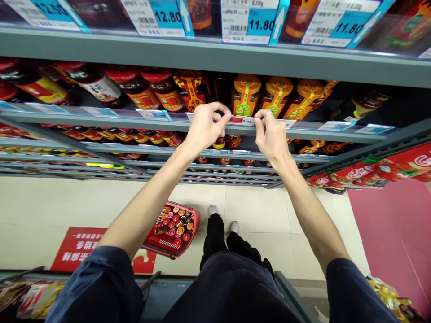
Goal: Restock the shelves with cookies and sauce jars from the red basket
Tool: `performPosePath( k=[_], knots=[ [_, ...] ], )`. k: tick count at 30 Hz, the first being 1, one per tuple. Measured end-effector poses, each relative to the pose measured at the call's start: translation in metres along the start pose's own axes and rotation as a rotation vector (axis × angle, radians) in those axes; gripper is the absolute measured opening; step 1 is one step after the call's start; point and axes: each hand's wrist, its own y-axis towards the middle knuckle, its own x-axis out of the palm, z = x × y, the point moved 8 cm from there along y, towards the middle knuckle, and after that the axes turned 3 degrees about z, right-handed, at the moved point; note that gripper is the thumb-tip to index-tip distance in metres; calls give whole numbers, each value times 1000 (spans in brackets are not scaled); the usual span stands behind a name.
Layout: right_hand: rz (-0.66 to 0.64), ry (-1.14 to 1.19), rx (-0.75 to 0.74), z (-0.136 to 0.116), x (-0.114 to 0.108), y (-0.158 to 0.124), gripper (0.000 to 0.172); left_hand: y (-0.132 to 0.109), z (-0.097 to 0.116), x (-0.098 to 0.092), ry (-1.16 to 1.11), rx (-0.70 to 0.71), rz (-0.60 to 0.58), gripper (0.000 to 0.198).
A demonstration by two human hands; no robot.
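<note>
Both my hands are at the shelf's front rail (310, 130), one at each end of a red-and-white price tag (243, 120). My left hand (209, 121) pinches the tag's left end between thumb and fingers. At the right end, the thumb and fingers of my right hand (271, 134), with a ring on one finger, are closed on its edge. Just behind the tag stand jars with orange lids (247, 92). A red-labelled jar (191, 92) is behind my left hand.
More sauce jars (129, 87) line this shelf to the left, and a dark bottle (367, 105) lies at the right. Above runs another shelf edge (202, 58) with price tags. A red basket (195, 220) of jars sits on the floor by my feet. Red packets (380, 168) hang at the right.
</note>
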Motion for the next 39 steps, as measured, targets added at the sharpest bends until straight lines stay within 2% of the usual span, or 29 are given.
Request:
performPosePath(
  k=[5, 14, 29, 39],
  knots=[
    [-27, -32, -16, 0, -5, 3, 48, 1, 1, 3, -6, -3, 15, 21],
    [29, -80, -46, 3, -18, -3, 46, 6, 5, 15, -3, -6, -2, 13],
    [5, -209, -19, 6, -12, -5, 39, 5, 10, 12, 55, 32, 25, 11],
    [-4, -203, 16, 7, -13, 0, 40, 4, 16, 9, 59, 37, 40, 10]
  ],
)
